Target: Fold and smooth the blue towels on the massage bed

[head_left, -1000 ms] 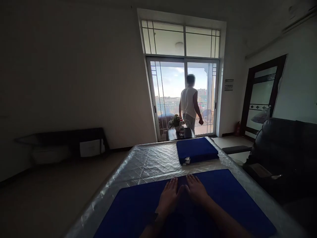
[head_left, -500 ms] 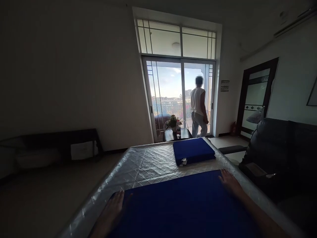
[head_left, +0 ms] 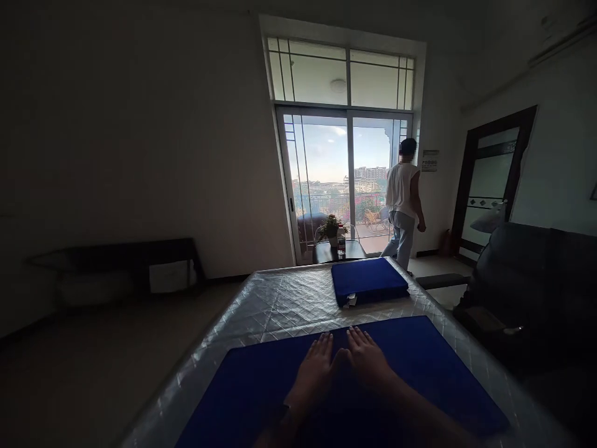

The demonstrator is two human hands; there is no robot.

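Observation:
A dark blue folded cloth (head_left: 420, 367) lies spread flat near me on a table with a silvery quilted cover (head_left: 284, 298). My left hand (head_left: 317, 361) rests palm down on the cloth near the middle of its far edge, fingers stretched out. Right beside it my right hand (head_left: 366, 354) lies flat too, with the thumbs close together. Neither hand grips anything. Beyond the cloth sits a second, thicker blue folded cloth (head_left: 370, 278), a white tag (head_left: 351, 300) showing at its near corner.
A person (head_left: 402, 205) walks near the glass sliding door (head_left: 321, 162). Before the door stands a small dark table (head_left: 321, 252) with a potted plant (head_left: 332, 230) and a bottle (head_left: 341, 239). A black armchair (head_left: 536, 274) is at the right, a low dark bench (head_left: 130, 255) at the left.
Both hands have slid inward from the cloth's two far corners to its middle. The person by the door has moved to the right.

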